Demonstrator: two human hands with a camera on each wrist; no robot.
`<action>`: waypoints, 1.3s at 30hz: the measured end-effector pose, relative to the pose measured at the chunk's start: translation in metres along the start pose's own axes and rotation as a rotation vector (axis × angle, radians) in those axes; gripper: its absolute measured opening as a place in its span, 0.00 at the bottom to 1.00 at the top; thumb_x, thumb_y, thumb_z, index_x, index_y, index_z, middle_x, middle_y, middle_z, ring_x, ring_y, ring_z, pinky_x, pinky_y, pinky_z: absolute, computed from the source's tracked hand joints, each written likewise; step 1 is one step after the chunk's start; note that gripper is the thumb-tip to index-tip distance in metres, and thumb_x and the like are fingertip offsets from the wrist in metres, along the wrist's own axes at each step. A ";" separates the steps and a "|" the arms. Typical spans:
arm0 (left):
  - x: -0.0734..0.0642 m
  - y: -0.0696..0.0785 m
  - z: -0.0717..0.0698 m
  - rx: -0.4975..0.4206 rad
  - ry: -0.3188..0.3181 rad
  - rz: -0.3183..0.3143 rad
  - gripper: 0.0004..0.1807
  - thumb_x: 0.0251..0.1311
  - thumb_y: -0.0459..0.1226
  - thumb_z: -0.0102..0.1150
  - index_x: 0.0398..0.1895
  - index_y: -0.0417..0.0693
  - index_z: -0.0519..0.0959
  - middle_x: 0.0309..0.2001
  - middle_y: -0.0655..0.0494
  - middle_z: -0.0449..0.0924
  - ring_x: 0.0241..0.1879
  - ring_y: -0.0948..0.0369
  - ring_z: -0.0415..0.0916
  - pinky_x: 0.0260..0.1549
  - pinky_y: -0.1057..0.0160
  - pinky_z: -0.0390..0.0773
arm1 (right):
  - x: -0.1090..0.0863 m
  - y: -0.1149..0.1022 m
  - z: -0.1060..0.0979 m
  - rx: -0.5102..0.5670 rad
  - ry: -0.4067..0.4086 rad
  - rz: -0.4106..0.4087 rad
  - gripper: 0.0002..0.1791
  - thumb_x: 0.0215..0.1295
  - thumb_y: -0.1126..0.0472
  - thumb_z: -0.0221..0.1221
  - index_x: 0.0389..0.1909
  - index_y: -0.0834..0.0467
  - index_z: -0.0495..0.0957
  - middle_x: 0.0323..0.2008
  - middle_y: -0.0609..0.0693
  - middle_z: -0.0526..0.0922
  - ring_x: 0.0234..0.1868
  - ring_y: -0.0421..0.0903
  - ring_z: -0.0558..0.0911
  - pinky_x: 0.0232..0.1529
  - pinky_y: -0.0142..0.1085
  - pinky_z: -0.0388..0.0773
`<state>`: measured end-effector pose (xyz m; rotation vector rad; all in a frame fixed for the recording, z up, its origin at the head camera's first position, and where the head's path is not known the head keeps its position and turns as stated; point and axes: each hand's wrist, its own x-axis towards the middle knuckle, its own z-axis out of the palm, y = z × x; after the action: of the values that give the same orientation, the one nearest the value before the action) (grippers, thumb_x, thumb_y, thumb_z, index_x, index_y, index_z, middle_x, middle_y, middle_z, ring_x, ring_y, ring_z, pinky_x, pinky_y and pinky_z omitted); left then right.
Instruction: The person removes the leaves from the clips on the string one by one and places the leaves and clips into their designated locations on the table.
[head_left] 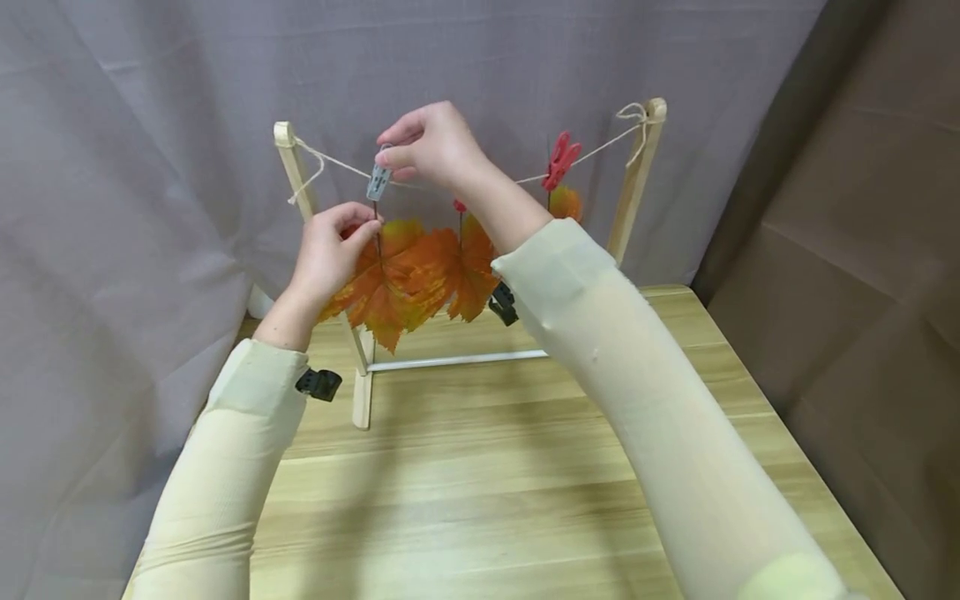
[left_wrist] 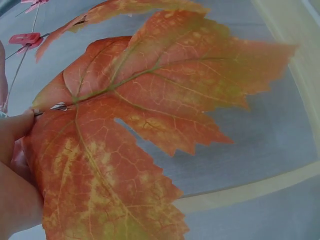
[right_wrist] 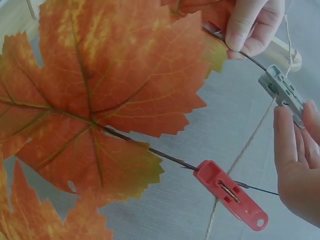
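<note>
My left hand [head_left: 327, 250] pinches the dark stem of an orange maple leaf [head_left: 382, 292] between thumb and fingers; the left wrist view shows that leaf [left_wrist: 150, 80] close up, its blade spread beside the thumb. Just above, my right hand [head_left: 435, 146] holds a grey clothespin [head_left: 378, 179] by its upper end, at the string [head_left: 348, 167]. In the right wrist view the stem's tip meets the lower end of the grey clothespin [right_wrist: 284, 90]; whether it is clamped, I cannot tell.
A red clothespin [right_wrist: 230, 192] grips a second leaf's stem [right_wrist: 170, 158] on the string. Farther right hangs another red clothespin [head_left: 561, 158] with a leaf [head_left: 566, 202], partly behind my right arm. Wooden posts [head_left: 637, 179] hold the string above a wood-grain table [head_left: 450, 483].
</note>
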<state>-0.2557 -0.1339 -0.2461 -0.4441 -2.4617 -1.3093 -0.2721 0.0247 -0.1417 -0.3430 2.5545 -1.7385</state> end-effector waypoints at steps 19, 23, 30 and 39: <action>-0.010 -0.007 -0.005 0.084 -0.028 -0.026 0.12 0.65 0.39 0.53 0.39 0.38 0.80 0.37 0.43 0.82 0.29 0.65 0.68 0.31 0.72 0.67 | -0.001 0.004 -0.010 0.001 0.134 -0.075 0.12 0.54 0.66 0.65 0.40 0.65 0.82 0.36 0.54 0.84 0.35 0.42 0.83 0.39 0.27 0.80; -0.010 -0.010 -0.007 0.096 -0.039 -0.030 0.12 0.66 0.39 0.52 0.40 0.38 0.80 0.38 0.43 0.82 0.29 0.65 0.68 0.32 0.71 0.67 | -0.002 0.005 -0.011 0.007 0.144 -0.076 0.12 0.55 0.66 0.65 0.40 0.65 0.82 0.36 0.54 0.84 0.37 0.42 0.83 0.40 0.27 0.80; -0.015 -0.019 -0.012 0.093 -0.047 -0.018 0.11 0.66 0.38 0.52 0.39 0.39 0.80 0.36 0.44 0.82 0.27 0.63 0.67 0.28 0.70 0.66 | -0.007 0.006 -0.018 0.057 0.142 -0.068 0.13 0.55 0.66 0.65 0.42 0.65 0.81 0.36 0.53 0.83 0.37 0.45 0.84 0.40 0.28 0.80; -0.027 -0.035 -0.024 0.082 -0.140 -0.013 0.11 0.67 0.36 0.50 0.43 0.37 0.76 0.40 0.43 0.81 0.28 0.67 0.67 0.29 0.73 0.66 | -0.023 0.012 -0.034 0.118 0.125 -0.048 0.15 0.53 0.66 0.66 0.43 0.65 0.80 0.34 0.49 0.82 0.35 0.43 0.84 0.43 0.31 0.80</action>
<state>-0.2426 -0.1761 -0.2701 -0.5164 -2.6259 -1.2154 -0.2570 0.0647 -0.1418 -0.3020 2.5302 -1.9777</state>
